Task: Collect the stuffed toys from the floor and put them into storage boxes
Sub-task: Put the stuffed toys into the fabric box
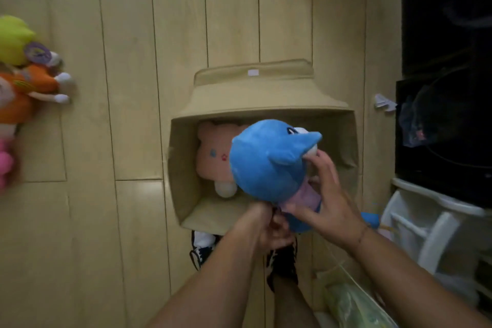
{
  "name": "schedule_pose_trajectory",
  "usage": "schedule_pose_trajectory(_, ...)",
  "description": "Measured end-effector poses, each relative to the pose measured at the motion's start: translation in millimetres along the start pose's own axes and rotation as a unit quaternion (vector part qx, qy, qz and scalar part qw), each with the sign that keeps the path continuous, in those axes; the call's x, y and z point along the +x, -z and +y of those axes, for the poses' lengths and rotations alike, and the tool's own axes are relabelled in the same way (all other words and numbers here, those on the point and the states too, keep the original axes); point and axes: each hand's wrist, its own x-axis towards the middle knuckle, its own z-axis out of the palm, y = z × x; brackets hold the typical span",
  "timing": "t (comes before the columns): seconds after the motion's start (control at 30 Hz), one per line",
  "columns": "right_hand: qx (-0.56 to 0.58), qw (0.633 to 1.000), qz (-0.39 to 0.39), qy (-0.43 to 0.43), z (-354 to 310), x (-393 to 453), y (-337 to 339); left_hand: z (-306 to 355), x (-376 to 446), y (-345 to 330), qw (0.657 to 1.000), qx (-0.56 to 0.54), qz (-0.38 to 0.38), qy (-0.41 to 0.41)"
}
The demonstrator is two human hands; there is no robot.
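A blue stuffed toy (266,160) with a lilac body hangs over the open beige fabric storage box (183,168) in the middle of the floor. My left hand (269,229) grips the toy from below at its lower end. My right hand (327,194) holds its right side, fingers spread against the body and face. Inside the box lies a pink stuffed toy (213,154), partly hidden behind the blue one. The box's lid flap (253,88) is folded back on the far side.
Several more stuffed toys lie at the left edge: a yellow-green one (13,37), an orange one (29,88) and a pink one (5,165). A white plastic rack (431,221) and dark furniture (447,61) stand on the right. My shoes (202,247) are just behind the box.
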Motion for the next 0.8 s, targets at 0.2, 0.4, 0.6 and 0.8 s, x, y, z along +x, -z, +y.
schedule_pose_trajectory(0.2, 0.081, 0.994, 0.032, -0.068, -19.2, 3.8, -58.7, 27.1, 31.6, 5.0, 0.97, -0.177, 0.119, -0.113)
schedule_pose_trajectory(0.4, 0.377, 0.9, -0.131, -0.177, -1.4, -2.2, -82.6, 15.1, 58.2, 2.5, 0.977, -0.133, 0.048, -0.161)
schedule_pose_trajectory(0.6, 0.32, 0.883, -0.246, -0.239, 48.4, 2.2, -53.1, 24.3, 116.0, -12.2, 0.961, 0.185, 0.132, -0.159)
schedule_pose_trajectory(0.8, 0.121, 0.966, 0.045, -0.224, 89.9, 38.7, -38.4, 26.5, 146.5, 18.9, 0.921, 0.308, 0.163, -0.175)
